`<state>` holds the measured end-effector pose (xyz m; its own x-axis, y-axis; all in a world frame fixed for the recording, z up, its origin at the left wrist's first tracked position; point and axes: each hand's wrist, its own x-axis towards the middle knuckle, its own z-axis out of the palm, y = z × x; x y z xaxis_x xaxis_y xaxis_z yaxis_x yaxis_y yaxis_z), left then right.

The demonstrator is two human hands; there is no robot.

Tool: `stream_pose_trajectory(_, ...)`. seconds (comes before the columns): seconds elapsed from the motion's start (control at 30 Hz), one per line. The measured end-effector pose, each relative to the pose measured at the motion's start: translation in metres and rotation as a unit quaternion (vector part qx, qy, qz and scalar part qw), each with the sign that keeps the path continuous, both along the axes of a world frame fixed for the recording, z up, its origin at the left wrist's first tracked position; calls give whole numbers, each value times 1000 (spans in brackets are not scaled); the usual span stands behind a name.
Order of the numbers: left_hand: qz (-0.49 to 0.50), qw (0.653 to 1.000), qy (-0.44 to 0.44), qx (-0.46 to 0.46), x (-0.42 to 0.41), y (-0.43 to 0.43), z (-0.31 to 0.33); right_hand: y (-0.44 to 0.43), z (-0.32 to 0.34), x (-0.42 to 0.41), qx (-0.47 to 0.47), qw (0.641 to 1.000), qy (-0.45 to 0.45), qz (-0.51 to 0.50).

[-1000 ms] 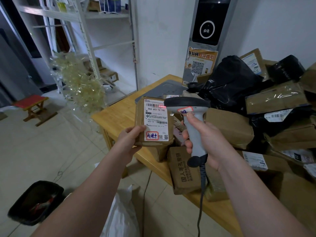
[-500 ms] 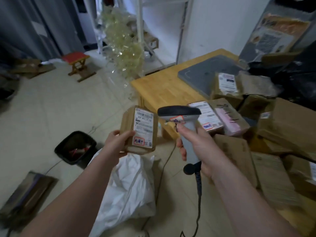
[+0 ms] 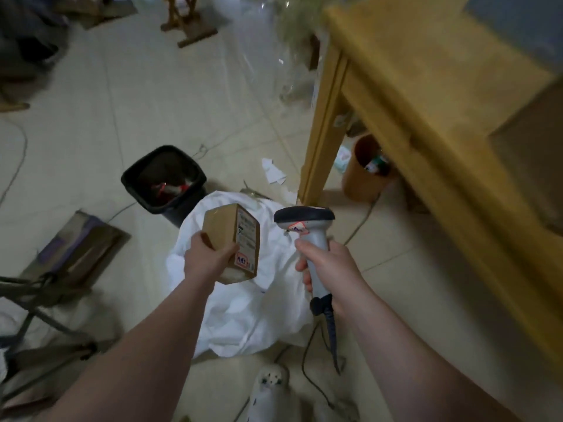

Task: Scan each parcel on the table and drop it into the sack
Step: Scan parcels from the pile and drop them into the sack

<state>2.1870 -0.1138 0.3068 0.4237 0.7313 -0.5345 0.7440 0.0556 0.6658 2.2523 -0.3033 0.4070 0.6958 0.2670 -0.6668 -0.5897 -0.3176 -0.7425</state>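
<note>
1. The left hand (image 3: pixel 207 260) grips a brown cardboard parcel (image 3: pixel 233 242), thumb on the near face and fingers behind it; the label side faces right.
2. The parcel is in the air, directly above the white sack (image 3: pixel 243 303) which lies on the floor.
3. The right hand (image 3: pixel 327 266) is closed around the handle of a grey scanner (image 3: pixel 307 236), just beside the parcel, not touching it.
4. The wooden desk (image 3: pixel 426 95) stands on the right, and a black bin (image 3: pixel 166 181) is behind the sack.
</note>
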Motion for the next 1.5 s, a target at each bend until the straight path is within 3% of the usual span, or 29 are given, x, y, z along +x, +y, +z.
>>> stream_pose_trajectory(0.2, 10, 996, -20, -85, 18, -8, -115, 21, -120, 0, -23, 999, 26, 19)
stream_pose_trajectory(0.3, -72, 988, 135, -33, -4, -9, -157, 25, -158, -4, -37, 998, 52, 22)
stream_pose_trajectory(0.37, -151, 954, 258, 30, -23, -9, -172, 27, -171, -8, -42, 996, 69, 27)
stream_pose_trajectory(0.53, -250, 907, 340, 19, -33, -7, -167, 30, -167, -14, -64, 994, 82, 31)
stream_pose_trajectory(0.8, -267, 941, 190, -87, -21, 2, -62, 22, -63, -10, -21, 997, 80, -2)
stream_pose_trajectory(0.93, -236, 961, 131, -65, -6, -3, 3, 13, 2, -4, -7, 999, 49, -13)
stream_pose_trajectory(1.1, -165, 984, -12, -68, 44, -23, 108, -9, 91, 7, 15, 999, -10, -50)
stream_pose_trajectory(1.3, -261, 950, -162, -50, 118, -100, 243, -62, 198, 25, 37, 984, -117, -131)
stream_pose_trajectory(1.5, -383, 903, -191, -32, 151, -208, 309, -143, 258, 33, 21, 950, -207, -233)
